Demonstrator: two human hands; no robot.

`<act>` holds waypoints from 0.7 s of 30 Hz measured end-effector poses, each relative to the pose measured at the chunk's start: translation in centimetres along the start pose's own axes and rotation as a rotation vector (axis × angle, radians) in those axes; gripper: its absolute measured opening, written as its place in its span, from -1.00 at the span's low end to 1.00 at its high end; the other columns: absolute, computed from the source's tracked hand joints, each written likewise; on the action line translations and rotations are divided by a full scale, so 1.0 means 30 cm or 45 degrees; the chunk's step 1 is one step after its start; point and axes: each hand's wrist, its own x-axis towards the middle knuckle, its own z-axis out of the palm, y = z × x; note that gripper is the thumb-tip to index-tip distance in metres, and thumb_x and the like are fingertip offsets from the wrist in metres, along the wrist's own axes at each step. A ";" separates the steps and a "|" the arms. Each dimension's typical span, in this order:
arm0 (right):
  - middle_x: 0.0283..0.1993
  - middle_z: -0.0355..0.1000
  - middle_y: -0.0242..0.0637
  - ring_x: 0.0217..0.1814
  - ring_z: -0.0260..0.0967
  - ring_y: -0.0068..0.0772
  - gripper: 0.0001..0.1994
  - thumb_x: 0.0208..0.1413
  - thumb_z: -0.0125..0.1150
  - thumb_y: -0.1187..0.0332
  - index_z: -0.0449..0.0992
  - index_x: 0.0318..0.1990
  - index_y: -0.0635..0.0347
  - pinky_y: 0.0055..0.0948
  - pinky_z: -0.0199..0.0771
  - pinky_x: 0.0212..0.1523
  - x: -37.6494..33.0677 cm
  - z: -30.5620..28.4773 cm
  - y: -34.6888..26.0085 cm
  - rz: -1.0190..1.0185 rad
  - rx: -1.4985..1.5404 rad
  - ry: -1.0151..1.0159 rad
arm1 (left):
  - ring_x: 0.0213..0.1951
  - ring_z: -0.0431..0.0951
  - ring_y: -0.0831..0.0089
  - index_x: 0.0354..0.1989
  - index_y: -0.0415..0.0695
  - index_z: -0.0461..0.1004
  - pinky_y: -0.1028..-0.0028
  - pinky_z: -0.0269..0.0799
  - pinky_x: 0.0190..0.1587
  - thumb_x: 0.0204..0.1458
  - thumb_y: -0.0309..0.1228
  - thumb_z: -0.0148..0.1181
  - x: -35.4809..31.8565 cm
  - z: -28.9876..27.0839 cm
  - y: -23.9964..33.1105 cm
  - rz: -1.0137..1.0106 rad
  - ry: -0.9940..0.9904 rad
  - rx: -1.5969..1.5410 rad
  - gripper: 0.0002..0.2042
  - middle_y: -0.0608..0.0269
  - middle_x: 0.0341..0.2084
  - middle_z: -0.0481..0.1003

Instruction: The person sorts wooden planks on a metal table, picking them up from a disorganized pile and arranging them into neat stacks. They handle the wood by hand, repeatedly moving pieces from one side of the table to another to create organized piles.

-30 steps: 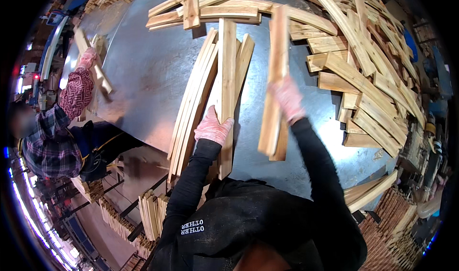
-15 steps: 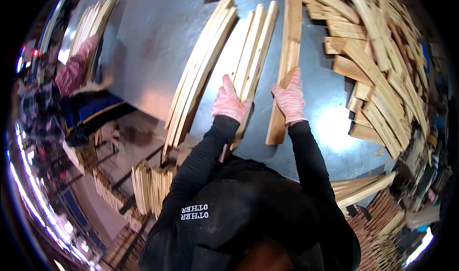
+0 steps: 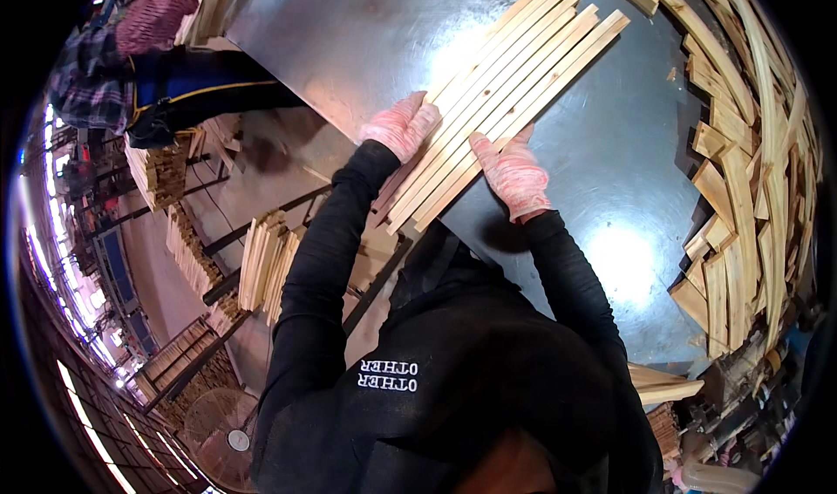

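Several narrow pale wooden slats [image 3: 514,84] lie side by side as one bundle, slanting across the metal tabletop [image 3: 602,145]. My left hand [image 3: 403,126], in a pinkish-white glove, wraps the bundle's left side near its lower end. On the opposite side my right hand [image 3: 514,171], gloved alike, has its thumb over the nearest slat and its fingers against the outer edge. The slats are squeezed between both hands, and their near ends jut past the table's edge toward my body. The undersides of the slats are hidden.
A big heap of loose wooden boards [image 3: 741,171] covers the table's right side. At far left, a co-worker's gloved hand [image 3: 161,10] rests by other boards. Upright bundles of slats [image 3: 261,263] stand on a rack below left. A fan [image 3: 218,429] stands at lower left.
The separate slats and the single board have come together into one bundle between my hands. My left hand has moved left. The whole view has turned, bringing the bundle to a steeper slant.
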 end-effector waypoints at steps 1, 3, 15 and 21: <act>0.12 0.45 0.17 0.16 0.42 0.14 0.16 0.09 0.13 -0.29 -0.37 0.42 0.51 -0.20 0.38 0.15 -0.025 -0.015 0.001 -0.039 0.032 -0.015 | 0.16 0.47 0.27 0.29 -0.22 0.30 0.45 0.31 0.22 0.23 -0.03 0.09 -0.028 -0.029 0.035 -0.039 -0.034 -0.063 -0.40 -0.02 0.14 0.47; 0.11 0.46 0.19 0.16 0.42 0.13 0.12 0.08 0.12 -0.32 -0.28 0.47 0.37 -0.18 0.38 0.13 -0.037 -0.059 -0.010 -0.149 0.081 -0.053 | 0.13 0.50 0.27 0.26 -0.21 0.34 0.46 0.33 0.19 0.20 -0.03 0.13 -0.028 -0.076 -0.007 -0.103 -0.196 -0.245 -0.41 -0.02 0.10 0.50; -0.17 0.45 -0.24 -0.22 0.33 -0.44 -0.31 0.14 0.27 -0.07 0.26 0.25 0.25 -0.41 0.27 -0.25 0.293 -0.216 0.088 -0.089 0.192 0.191 | 0.20 0.44 0.17 0.28 -0.29 0.30 0.34 0.30 0.25 0.19 -0.09 0.15 -0.401 -0.083 -0.120 -0.533 0.310 -0.552 -0.39 -0.10 0.14 0.45; 0.13 0.46 0.08 0.20 0.42 -0.20 -0.27 0.23 0.19 -0.03 0.20 0.35 0.38 -0.37 0.36 0.19 0.348 -0.454 0.050 -0.079 -0.191 0.492 | 0.11 0.48 -0.02 0.27 -0.26 0.29 0.26 0.40 0.16 0.01 -0.07 0.30 -0.569 -0.108 -0.152 -0.729 -0.177 -0.441 -0.29 -0.20 0.07 0.46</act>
